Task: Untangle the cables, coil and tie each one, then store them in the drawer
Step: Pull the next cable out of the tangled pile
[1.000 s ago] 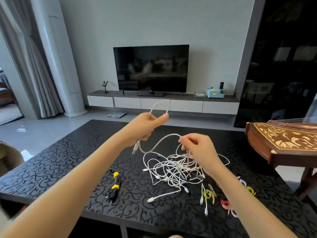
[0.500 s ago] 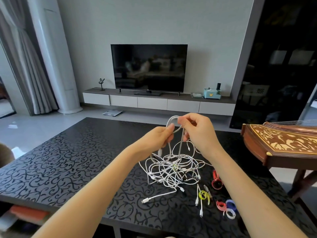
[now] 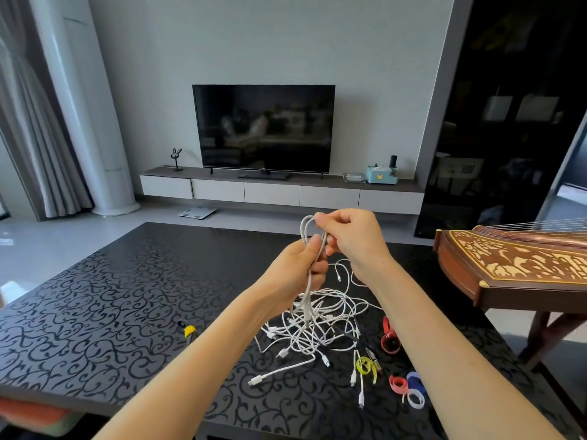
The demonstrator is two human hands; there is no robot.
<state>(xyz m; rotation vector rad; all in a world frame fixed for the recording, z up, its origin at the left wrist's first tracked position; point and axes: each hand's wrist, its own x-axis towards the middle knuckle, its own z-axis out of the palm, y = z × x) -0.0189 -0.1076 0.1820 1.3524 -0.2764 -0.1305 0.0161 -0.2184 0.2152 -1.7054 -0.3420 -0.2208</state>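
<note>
Near the front edge of the black table [image 3: 95,296], which has a curly pattern, lie the loose ties [image 3: 409,389]: pink, blue and white together, and yellow and red ones a little farther. Just beside them the tangle of white cables [image 3: 317,325] rests on the table. A black bundle [image 3: 189,331] with a yellow band shows behind the left forearm. Above the tangle, the left hand [image 3: 295,268] grips the strands of one white cable [image 3: 306,230], and the right hand [image 3: 352,239] pinches the top of its loop. One second ago the hands were apart; now they are together. At the right stands a wooden string instrument [image 3: 514,268]. Far behind, a dark television [image 3: 263,128] stands on a low shelf [image 3: 273,192], with a grey curtain [image 3: 31,122] at the left.
</note>
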